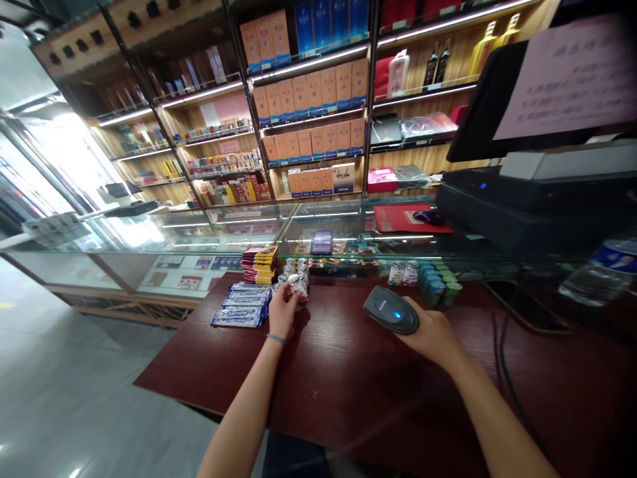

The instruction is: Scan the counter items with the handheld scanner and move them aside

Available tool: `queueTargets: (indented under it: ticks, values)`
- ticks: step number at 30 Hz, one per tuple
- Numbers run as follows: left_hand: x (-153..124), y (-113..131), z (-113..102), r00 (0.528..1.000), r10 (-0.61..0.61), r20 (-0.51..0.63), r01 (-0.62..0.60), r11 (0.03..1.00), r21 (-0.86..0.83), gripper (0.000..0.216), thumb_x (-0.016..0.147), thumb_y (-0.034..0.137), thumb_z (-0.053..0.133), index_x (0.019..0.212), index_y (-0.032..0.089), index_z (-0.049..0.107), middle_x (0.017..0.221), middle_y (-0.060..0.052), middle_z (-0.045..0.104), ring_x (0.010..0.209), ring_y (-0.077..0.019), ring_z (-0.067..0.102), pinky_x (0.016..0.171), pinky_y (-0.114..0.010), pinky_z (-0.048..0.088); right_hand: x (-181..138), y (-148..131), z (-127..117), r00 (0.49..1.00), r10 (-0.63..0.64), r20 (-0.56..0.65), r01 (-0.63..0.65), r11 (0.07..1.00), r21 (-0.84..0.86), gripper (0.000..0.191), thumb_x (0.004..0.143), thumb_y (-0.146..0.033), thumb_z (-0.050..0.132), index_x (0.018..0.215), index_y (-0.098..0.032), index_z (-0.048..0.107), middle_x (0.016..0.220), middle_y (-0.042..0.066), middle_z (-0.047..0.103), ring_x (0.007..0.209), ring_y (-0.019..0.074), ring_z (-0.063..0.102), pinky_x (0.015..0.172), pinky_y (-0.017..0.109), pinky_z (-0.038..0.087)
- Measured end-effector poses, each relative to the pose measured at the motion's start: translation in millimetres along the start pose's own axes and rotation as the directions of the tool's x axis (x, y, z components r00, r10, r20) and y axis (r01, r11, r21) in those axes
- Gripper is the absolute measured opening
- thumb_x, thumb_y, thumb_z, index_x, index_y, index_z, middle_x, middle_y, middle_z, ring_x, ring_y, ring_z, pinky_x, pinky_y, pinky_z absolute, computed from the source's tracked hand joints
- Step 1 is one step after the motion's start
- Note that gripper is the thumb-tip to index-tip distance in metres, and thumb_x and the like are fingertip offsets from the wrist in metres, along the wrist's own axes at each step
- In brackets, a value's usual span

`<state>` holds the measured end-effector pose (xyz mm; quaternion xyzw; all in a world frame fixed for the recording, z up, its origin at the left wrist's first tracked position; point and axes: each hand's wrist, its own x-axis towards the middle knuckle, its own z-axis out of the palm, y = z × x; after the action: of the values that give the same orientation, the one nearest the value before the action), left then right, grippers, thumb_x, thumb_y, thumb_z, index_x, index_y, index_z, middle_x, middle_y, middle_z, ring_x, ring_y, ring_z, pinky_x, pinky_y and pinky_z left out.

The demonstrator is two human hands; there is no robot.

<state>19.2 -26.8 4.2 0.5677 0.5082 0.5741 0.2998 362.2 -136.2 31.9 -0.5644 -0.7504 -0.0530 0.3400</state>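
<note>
My left hand [281,313] has its fingers closed round a small clear container with a silvery lid and reddish contents [298,289], at the front of a cluster of similar containers [289,267]. Left of it lie blue-and-silver packets [241,305], with a stack of red-and-yellow packets [259,264] behind. My right hand [428,330] grips a dark barcode scanner [391,309] with a blue light lit on top. Beyond the scanner stand two more small containers [403,273] beside several green and blue cylindrical packs [438,284]. Whether the held container touches the table I cannot tell.
The dark red wooden table [328,372] meets a glass display counter [239,229]. At right are a phone [527,305], a water bottle [604,269], a cable [503,358] and a monitor [485,99]. A mouse [426,216] lies on a red mat [393,218].
</note>
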Motion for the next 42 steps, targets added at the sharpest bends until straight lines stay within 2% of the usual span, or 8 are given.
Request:
queueTargets:
  ticks: [5,9,19,25,32,36,39,42]
  values:
    - [-11,-14,2,0.994,0.100,0.038,-0.107,0.937,0.333,0.034,0.083,0.021,0.065,0.117,0.020,0.063,0.113,-0.010,0.071,0.107,-0.0251,0.066,0.099,-0.042,0.049,0,0,2,0.999,-0.022,-0.029,0.022,1.000,-0.010,0.035,0.079,-0.036,0.064,0.113,-0.026,0.058,0.079,0.000,0.077,0.072,0.0286,0.076,0.057,0.029,0.050]
    - [-13,-20,3,0.982,0.167,0.091,-0.190,0.875,0.446,0.036,0.086,0.018,0.060,0.123,0.018,0.060,0.117,-0.014,0.068,0.112,-0.0277,0.064,0.100,-0.044,0.049,-1,3,2,0.998,-0.018,-0.055,0.017,1.000,-0.026,0.036,0.078,-0.037,0.065,0.112,-0.026,0.058,0.075,0.000,0.076,0.069,0.0287,0.076,0.056,0.029,0.050]
    - [-11,-37,3,0.982,0.166,0.093,-0.191,0.855,0.482,0.042,0.088,0.016,0.056,0.130,0.015,0.053,0.127,-0.017,0.063,0.125,-0.0298,0.058,0.109,-0.047,0.044,-2,6,6,1.000,-0.005,-0.009,0.005,1.000,-0.019,0.035,0.081,-0.039,0.063,0.112,-0.026,0.056,0.078,0.001,0.076,0.074,0.0294,0.076,0.058,0.030,0.050]
    - [-13,-26,5,0.972,0.219,0.084,-0.234,0.887,0.399,0.053,0.089,0.019,0.056,0.141,0.016,0.045,0.139,-0.017,0.056,0.132,-0.0278,0.053,0.113,-0.046,0.042,-2,8,8,1.000,0.007,-0.020,-0.007,1.000,0.006,0.040,0.080,-0.040,0.064,0.116,-0.025,0.056,0.079,0.002,0.077,0.075,0.0298,0.076,0.059,0.030,0.051]
    - [-25,11,7,0.870,0.475,-0.129,-0.410,0.845,0.344,0.036,0.092,0.032,0.061,0.126,0.020,0.058,0.126,-0.014,0.062,0.125,-0.0275,0.055,0.112,-0.048,0.040,0,5,-3,0.991,0.132,-0.033,-0.130,0.990,0.050,0.030,0.078,-0.037,0.065,0.106,-0.027,0.062,0.082,0.002,0.077,0.079,0.0282,0.076,0.062,0.029,0.052]
    - [-29,21,37,0.904,0.427,-0.009,-0.420,0.891,0.174,0.031,0.091,0.035,0.063,0.118,0.022,0.062,0.117,-0.012,0.063,0.112,-0.0248,0.061,0.100,-0.043,0.051,1,12,-17,0.961,0.256,-0.105,-0.254,0.967,0.031,0.031,0.076,-0.037,0.064,0.106,-0.027,0.064,0.084,0.004,0.078,0.080,0.0298,0.076,0.062,0.030,0.052]
    - [-28,22,80,0.924,0.342,0.169,-0.348,0.937,0.007,0.032,0.091,0.035,0.063,0.119,0.022,0.061,0.117,-0.010,0.063,0.108,-0.0222,0.063,0.096,-0.040,0.054,0,24,-27,0.925,0.341,-0.169,-0.343,0.939,0.022,0.032,0.077,-0.038,0.063,0.106,-0.025,0.066,0.084,0.006,0.078,0.080,0.0303,0.076,0.062,0.031,0.053]
    - [-23,21,132,0.942,0.236,0.237,-0.213,0.970,-0.117,0.035,0.087,0.033,0.067,0.119,0.020,0.061,0.116,-0.011,0.064,0.108,-0.0222,0.065,0.095,-0.040,0.055,-4,36,-35,0.893,0.381,-0.239,-0.395,0.918,-0.011,0.038,0.077,-0.040,0.063,0.112,-0.024,0.065,0.083,0.007,0.078,0.079,0.0305,0.075,0.063,0.032,0.053]
